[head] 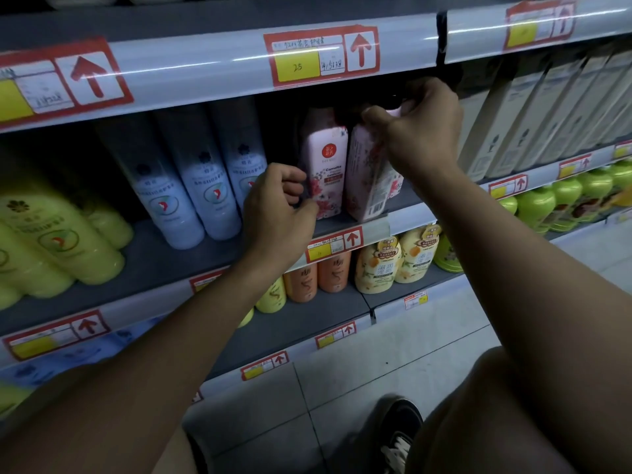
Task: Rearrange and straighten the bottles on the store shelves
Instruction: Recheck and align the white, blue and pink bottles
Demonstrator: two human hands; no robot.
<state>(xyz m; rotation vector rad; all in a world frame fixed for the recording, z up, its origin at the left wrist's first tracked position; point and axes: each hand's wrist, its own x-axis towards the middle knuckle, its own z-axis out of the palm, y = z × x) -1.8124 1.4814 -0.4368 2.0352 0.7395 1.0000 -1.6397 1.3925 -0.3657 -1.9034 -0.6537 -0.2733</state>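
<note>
Your right hand [422,128] pinches the top of a tilted pink floral plastic bottle [367,179] on the grey middle shelf [403,203]. Your left hand [278,206] curls its fingers around the lower edge of the upright matching pink bottle [326,165] just beside it.

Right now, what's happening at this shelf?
A person is tidying two pink floral bottles on a store shelf. The right hand grips the top of the right pink bottle, which is turned so its back label and barcode face out. The left hand is curled at the lower edge of the left pink bottle, which faces front. White bottles stand to the left, and boxes to the right.
</note>
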